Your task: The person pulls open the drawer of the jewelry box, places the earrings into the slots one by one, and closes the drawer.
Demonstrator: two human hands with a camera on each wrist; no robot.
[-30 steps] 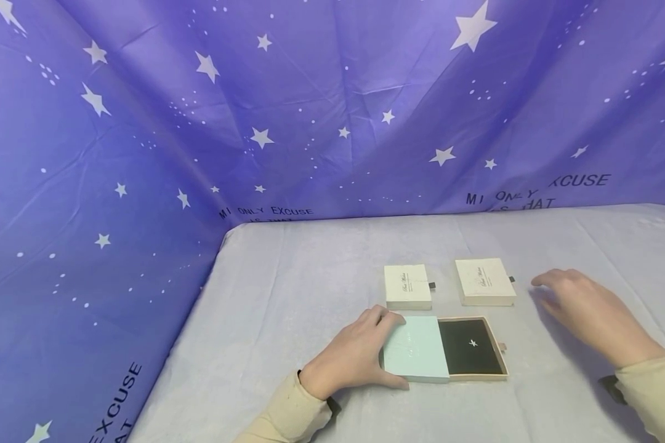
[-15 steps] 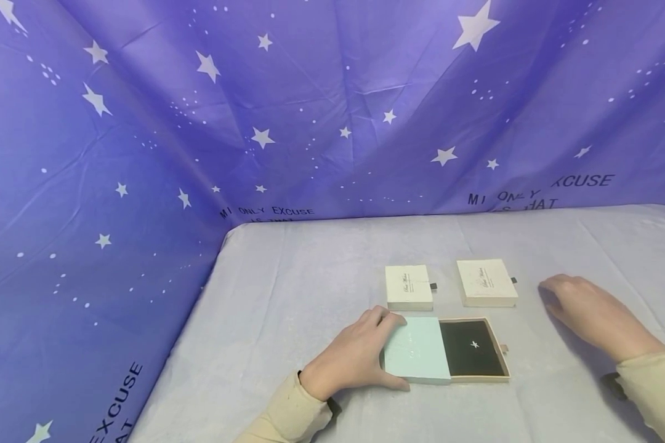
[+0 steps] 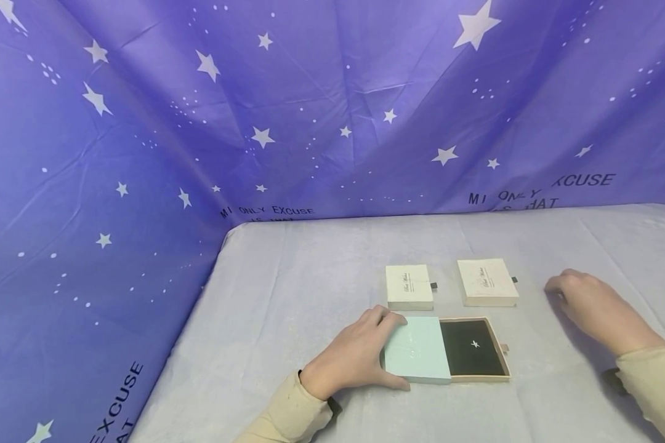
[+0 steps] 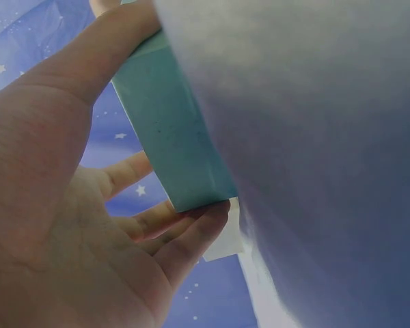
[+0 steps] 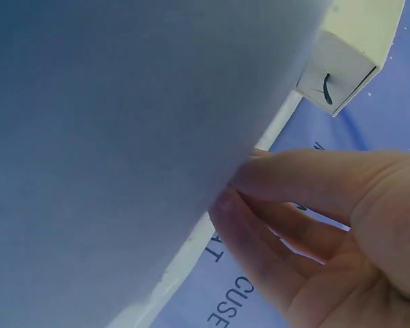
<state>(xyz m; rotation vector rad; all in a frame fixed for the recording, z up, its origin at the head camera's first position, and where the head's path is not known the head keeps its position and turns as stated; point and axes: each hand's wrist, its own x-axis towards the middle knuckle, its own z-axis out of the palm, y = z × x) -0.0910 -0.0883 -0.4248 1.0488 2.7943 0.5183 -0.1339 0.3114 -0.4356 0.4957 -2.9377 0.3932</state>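
My left hand (image 3: 351,354) grips a pale teal drawer box (image 3: 418,351) by its left end, thumb on the near side and fingers on the far side. Its inner drawer (image 3: 457,347) sticks out to the right, showing a black lining with a small white star-like shape (image 3: 475,344) on it. In the left wrist view, the box's end (image 4: 167,133) stands between thumb and fingers. My right hand (image 3: 601,311) rests on the cloth to the right, its fingers loosely curled. The right wrist view shows its thumb and fingertips (image 5: 225,205) close together at the cloth, with no object visible between them.
Two cream boxes, one on the left (image 3: 409,286) and one on the right (image 3: 486,281), lie behind the teal box, each with a dark pull tab. A pale cloth (image 3: 288,277) covers the table. A purple starry curtain (image 3: 332,111) hangs behind and to the left.
My right hand has shifted a little to the right, away from the right-hand cream box, and its fingers have drawn in. The left hand and the teal box stay put.
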